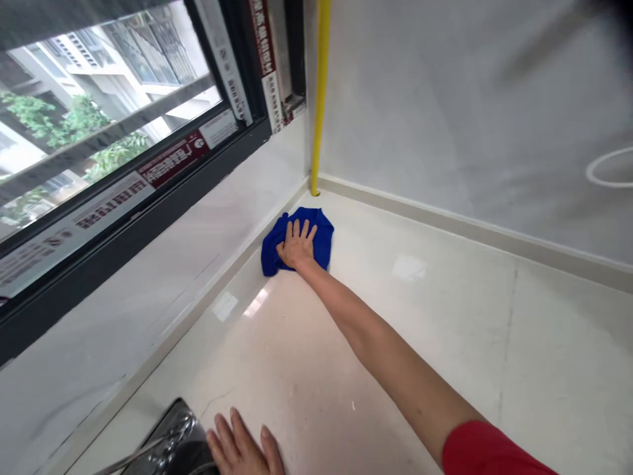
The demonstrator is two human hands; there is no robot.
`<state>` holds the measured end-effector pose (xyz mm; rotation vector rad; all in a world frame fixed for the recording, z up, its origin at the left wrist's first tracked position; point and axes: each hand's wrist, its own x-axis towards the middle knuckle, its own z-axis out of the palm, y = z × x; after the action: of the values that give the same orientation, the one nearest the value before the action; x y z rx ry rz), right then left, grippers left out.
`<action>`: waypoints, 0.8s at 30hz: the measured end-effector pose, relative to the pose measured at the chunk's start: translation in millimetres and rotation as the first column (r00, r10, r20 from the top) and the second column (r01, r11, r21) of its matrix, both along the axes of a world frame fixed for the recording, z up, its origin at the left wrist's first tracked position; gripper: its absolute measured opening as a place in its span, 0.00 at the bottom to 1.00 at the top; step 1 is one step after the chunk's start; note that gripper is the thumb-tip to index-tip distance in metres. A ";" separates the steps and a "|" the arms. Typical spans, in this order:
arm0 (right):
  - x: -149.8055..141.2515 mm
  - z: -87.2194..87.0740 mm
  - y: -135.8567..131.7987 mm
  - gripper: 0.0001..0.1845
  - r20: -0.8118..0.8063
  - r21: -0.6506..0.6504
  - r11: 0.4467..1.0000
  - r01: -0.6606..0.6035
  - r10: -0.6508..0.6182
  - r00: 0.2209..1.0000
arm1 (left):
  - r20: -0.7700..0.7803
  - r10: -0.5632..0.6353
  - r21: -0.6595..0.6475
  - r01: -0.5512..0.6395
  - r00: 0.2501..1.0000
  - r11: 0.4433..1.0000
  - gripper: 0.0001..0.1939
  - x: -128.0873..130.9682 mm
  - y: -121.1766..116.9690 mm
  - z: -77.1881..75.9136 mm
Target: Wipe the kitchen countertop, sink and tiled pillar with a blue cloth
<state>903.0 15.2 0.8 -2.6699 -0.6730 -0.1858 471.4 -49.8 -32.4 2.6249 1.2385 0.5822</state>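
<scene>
A blue cloth (322, 234) lies bunched on the pale glossy countertop (445, 316), near the corner where two walls meet. My right hand (298, 245) presses flat on it with fingers spread, the arm reaching in from the lower right. At the bottom edge, my left hand (244, 445) rests with its fingers stretched out and nothing in them. Just left of that hand is a dark sink edge with a shiny metal faucet (171, 439), partly cut off by the frame.
A yellow pipe (320, 99) rises from a hole in the counter's back corner. Along the left runs a dark window frame (148, 204) with printed tape on it. A raised strip (420, 227) borders the counter along the grey wall (445, 119). A white ring (610, 168) shows on the right.
</scene>
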 end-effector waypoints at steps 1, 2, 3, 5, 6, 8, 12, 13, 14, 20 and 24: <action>-17.9 1.2 14.5 0.41 0.001 -0.007 1.000 -0.009 0.009 1.000 | 0.004 0.000 0.004 0.000 1.000 1.000 0.37 0.4 -1.6 3.2; -36.6 2.6 26.8 0.41 0.000 -0.017 1.000 -0.016 0.016 1.000 | 0.005 0.000 0.013 0.000 1.000 1.000 0.37 1.1 -3.4 6.7; -55.9 4.0 37.0 0.42 -0.001 -0.027 0.999 -0.026 0.026 1.000 | 0.002 0.001 0.024 -0.001 1.000 1.000 0.37 2.2 -5.1 10.5; -96.0 6.8 51.2 0.42 -0.006 -0.040 0.997 -0.065 0.065 0.998 | -0.019 0.004 0.044 -0.003 1.000 0.999 0.36 4.5 -8.5 17.8; -116.8 8.1 55.7 0.42 -0.007 -0.041 0.995 -0.096 0.096 0.995 | -0.034 0.008 0.054 -0.006 0.999 0.999 0.35 5.6 -10.0 20.9; -159.7 10.1 60.8 0.41 -0.007 -0.037 0.984 -0.174 0.174 0.985 | -0.058 0.023 0.068 -0.019 0.998 0.997 0.34 6.9 -12.5 25.3; -242.4 11.7 60.4 0.42 -0.014 -0.020 0.915 -0.404 0.404 0.915 | -0.061 0.082 0.057 -0.078 0.995 0.995 0.32 7.1 -16.1 26.5; -259.1 11.6 58.9 0.42 -0.018 -0.017 0.884 -0.467 0.467 0.884 | -0.056 0.097 0.044 -0.094 0.994 0.995 0.32 6.9 -17.0 25.6; -272.9 11.3 57.0 0.42 -0.018 -0.014 0.846 -0.532 0.532 0.847 | -0.051 0.111 0.032 -0.110 0.992 0.993 0.32 6.7 -18.0 24.5; -294.5 10.9 48.6 0.31 -0.043 -0.038 0.339 -0.940 0.939 0.340 | -0.023 0.152 -0.001 -0.152 0.988 0.988 0.32 3.2 -21.9 13.1; -291.7 11.4 41.4 0.30 -0.042 -0.058 0.330 -0.942 0.942 0.332 | 0.017 0.178 -0.016 -0.178 0.984 0.984 0.31 2.3 -18.6 6.0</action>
<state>611.3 56.5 12.2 -1.8382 -2.1340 0.1844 473.7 -68.4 -26.4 2.5078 1.4763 0.6216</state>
